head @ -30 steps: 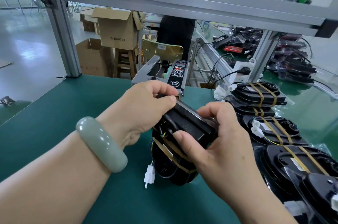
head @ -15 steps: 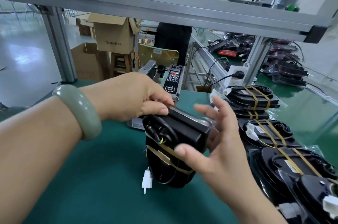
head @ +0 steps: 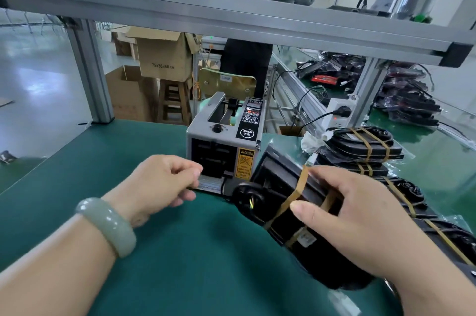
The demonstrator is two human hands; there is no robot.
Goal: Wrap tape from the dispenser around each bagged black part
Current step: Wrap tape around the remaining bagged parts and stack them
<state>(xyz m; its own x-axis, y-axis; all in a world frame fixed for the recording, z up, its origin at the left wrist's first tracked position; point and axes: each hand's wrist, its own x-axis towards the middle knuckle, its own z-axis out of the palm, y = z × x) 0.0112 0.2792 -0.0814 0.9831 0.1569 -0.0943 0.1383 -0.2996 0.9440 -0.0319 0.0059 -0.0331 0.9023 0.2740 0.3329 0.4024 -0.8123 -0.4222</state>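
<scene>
Left hand (head: 159, 184) pinches the tape strip (head: 210, 185) at the dispenser (head: 221, 135) mouth beside its fingertips; right hand (head: 360, 220) grips the bagged part (head: 278, 181). Recommend a straight, level pull.

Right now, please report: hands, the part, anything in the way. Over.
Left hand at dispenser outlet, grip unclear. Right hand grips bagged black part, two tape bands on. Taped parts stacked right, clear of outlet.
</scene>
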